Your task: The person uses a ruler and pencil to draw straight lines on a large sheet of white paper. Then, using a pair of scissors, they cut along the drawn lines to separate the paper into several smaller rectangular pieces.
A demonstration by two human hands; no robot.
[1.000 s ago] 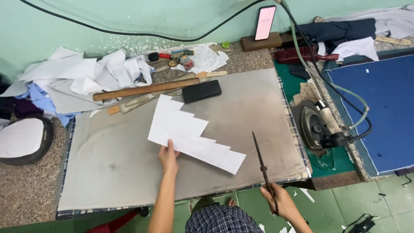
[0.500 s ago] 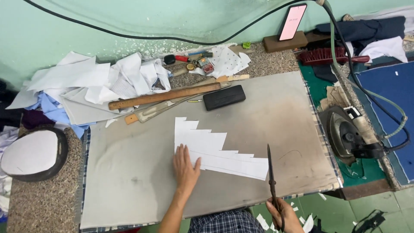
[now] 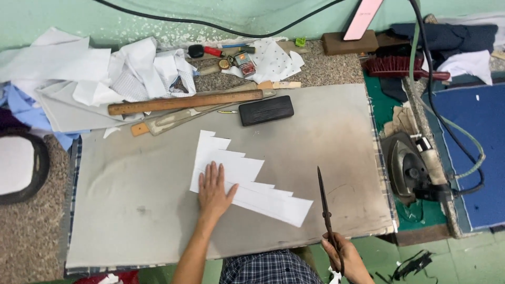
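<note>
Now your left hand [image 3: 213, 190] lies flat on the stepped white paper pieces [image 3: 247, 181] — keep them fanned under the palm; your right hand [image 3: 344, 256] grips closed scissors [image 3: 323, 202], just right of the paper's tip — hold steady.

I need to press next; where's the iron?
The iron sits at the right, just off the grey pad's edge, beside the blue cloth.

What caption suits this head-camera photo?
Left hand flat on stepped white paper pieces; right hand holds long dark scissors.
</note>
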